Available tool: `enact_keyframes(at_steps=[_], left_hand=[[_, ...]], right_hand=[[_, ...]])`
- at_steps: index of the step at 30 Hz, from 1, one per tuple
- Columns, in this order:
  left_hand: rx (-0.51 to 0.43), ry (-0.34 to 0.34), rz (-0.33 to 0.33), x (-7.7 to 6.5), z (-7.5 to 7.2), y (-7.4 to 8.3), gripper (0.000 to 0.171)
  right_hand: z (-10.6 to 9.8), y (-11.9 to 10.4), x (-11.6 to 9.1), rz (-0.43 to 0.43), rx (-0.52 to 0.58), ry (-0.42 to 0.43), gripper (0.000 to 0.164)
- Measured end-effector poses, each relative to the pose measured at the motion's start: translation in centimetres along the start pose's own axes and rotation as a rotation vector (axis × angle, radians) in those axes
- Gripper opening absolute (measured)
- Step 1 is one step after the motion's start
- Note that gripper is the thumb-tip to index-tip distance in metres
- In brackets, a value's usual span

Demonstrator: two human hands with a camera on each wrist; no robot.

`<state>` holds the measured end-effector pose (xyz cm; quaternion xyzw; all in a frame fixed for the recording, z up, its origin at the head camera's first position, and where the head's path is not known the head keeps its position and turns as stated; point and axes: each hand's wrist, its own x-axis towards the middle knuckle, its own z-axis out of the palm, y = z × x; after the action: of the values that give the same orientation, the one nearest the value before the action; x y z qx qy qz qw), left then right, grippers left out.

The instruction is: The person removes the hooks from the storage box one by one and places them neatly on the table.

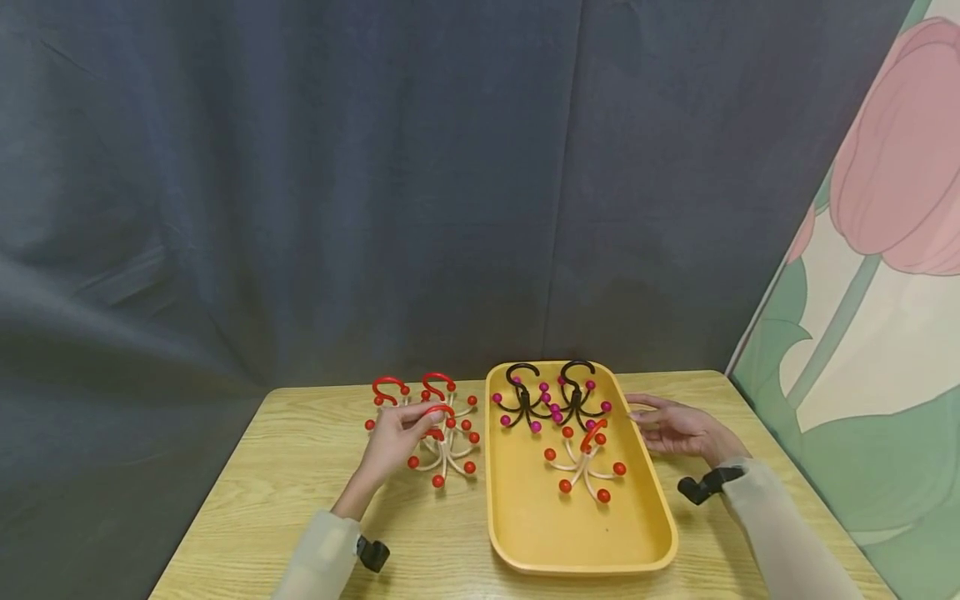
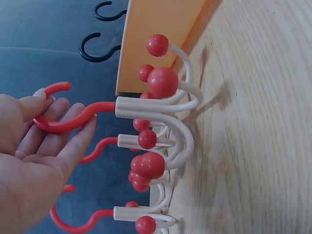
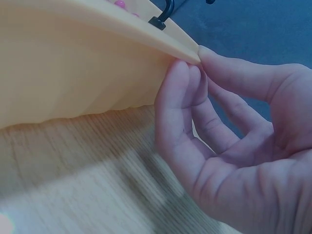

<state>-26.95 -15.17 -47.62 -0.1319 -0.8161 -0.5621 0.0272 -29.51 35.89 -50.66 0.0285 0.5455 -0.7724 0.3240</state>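
Observation:
My left hand [image 1: 392, 435] grips the red hook of a white multi-arm hook hanger [image 2: 139, 108] with red balls on its arm ends. The left wrist view shows thumb and fingers around that hook. Its curved arms are down close to the wooden table, left of a yellow tray [image 1: 536, 529]. My right hand [image 3: 234, 131] pinches the tray's right rim, thumb above and fingertips below. Inside the tray, a red-and-white hanger [image 1: 583, 467] stands near the middle. At the tray's far end are two black hangers [image 1: 525, 402] with magenta balls.
Behind the left hand, two more red-hooked hangers [image 2: 127, 213] stand on the wooden table [image 1: 258, 492], partly hidden. A dark curtain [image 1: 420, 208] hangs at the table's back edge. A wall with a tulip picture [image 1: 892, 158] rises on the right.

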Motion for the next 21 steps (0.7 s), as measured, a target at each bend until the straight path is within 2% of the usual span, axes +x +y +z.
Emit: enact_keyframes(at_steps=[10, 21], left_hand=[[0.054, -0.065, -0.019, 0.3, -0.3, -0.9, 0.030], [0.030, -0.137, -0.031, 0.7, -0.9, -1.4, 0.028]], right_hand=[[0.0, 0.0, 0.1, -0.008, -0.003, 0.024, 0.032], [0.2, 0.0, 0.1, -0.006, -0.009, 0.041, 0.032]])
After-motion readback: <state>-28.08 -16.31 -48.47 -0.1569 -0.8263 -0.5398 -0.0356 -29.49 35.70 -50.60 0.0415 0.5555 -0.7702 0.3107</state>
